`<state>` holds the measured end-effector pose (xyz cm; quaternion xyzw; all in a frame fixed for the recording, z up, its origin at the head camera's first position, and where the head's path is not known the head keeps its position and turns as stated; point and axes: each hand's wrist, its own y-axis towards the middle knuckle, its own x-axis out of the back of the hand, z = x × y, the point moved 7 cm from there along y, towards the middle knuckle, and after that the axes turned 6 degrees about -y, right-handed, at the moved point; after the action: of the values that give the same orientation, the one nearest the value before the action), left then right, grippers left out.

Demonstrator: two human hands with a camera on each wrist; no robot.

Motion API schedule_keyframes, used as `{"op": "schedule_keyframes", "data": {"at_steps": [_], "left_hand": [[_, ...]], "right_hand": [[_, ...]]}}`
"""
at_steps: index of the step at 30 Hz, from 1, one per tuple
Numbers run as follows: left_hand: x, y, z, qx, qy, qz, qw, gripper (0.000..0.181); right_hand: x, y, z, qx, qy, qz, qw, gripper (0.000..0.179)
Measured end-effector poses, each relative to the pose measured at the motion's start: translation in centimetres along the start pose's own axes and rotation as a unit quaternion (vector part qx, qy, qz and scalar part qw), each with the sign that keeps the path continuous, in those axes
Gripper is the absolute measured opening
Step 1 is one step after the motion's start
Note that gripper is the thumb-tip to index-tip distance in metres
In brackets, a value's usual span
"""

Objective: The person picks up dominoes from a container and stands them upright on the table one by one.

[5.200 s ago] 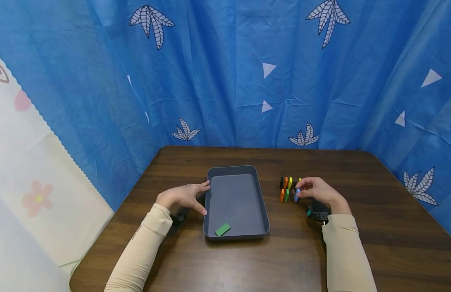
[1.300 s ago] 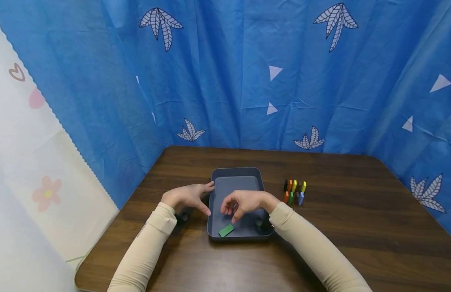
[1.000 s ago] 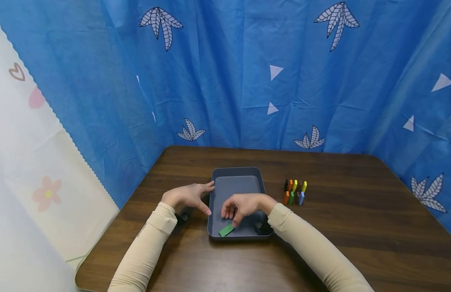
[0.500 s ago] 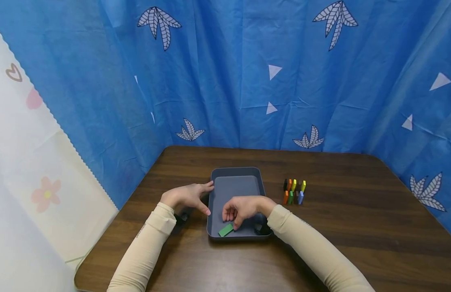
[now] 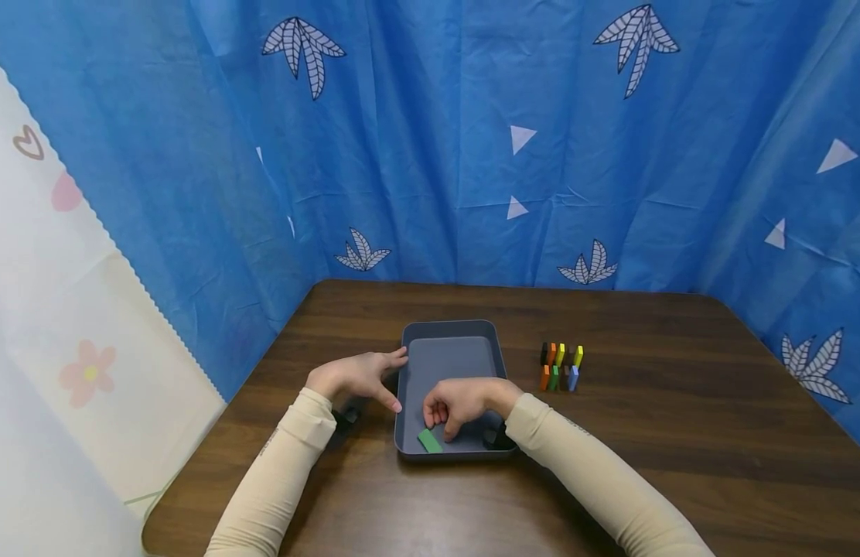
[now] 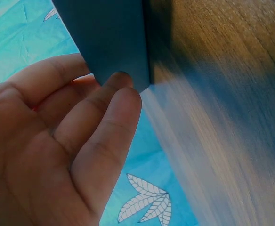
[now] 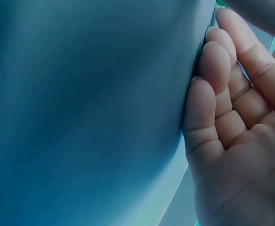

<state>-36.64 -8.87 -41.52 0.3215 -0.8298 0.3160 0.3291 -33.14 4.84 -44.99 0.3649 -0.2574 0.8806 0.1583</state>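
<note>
A green flat rectangular block (image 5: 430,441) lies on the floor of a dark grey tray (image 5: 452,329), near its front left corner. My right hand (image 5: 461,402) reaches down into the tray, its index fingertip and thumb close to the block's far and right edges. In the right wrist view the right hand's fingers (image 7: 207,106) rest on the tray floor, with a sliver of green by the index fingertip. At the tray's left side, my left hand (image 5: 356,377) has thumb and fingertips spread along the rim. The left wrist view shows its fingers (image 6: 110,134) against the outer wall.
Right of the tray, several small blocks (image 5: 561,353) in black, orange, yellow, green, brown and blue stand upright in two rows on the brown wooden table (image 5: 667,371). A blue curtain (image 5: 430,155) hangs behind the table, and a white one (image 5: 75,309) on the left.
My right hand has come from the upright blocks into the tray, leaving the blue one standing. Since half a second ago the green block has turned in place. The left hand keeps its place.
</note>
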Motion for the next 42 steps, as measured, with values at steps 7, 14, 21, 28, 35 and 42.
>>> {"op": "schedule_keyframes", "data": {"at_steps": [7,14,21,28,35,42], "left_hand": [[-0.1,0.0,0.0,-0.003,0.001,0.001,1.0,0.099],[0.0,0.1,0.2,-0.003,-0.003,0.003,1.0,0.099],[0.0,0.1,0.2,-0.001,-0.004,0.002,1.0,0.099],[-0.1,0.1,0.1,-0.008,-0.001,0.002,1.0,0.098],[-0.1,0.0,-0.1,-0.01,-0.004,0.002,0.9999,0.099],[0.0,0.0,0.1,-0.01,-0.002,-0.001,0.9999,0.1]], "right_hand": [[-0.2,0.0,0.2,0.02,0.003,0.02,0.9996,0.031],[-0.5,-0.1,0.7,0.044,0.006,0.049,0.9978,0.044],[-0.6,0.0,1.1,0.06,0.003,0.067,0.996,0.039],[-0.7,0.1,0.9,0.059,0.008,0.066,0.996,0.029],[-0.6,0.0,0.3,0.035,0.025,0.06,0.9973,0.025],[-0.4,0.0,0.2,0.033,0.023,0.058,0.9975,0.025]]}}
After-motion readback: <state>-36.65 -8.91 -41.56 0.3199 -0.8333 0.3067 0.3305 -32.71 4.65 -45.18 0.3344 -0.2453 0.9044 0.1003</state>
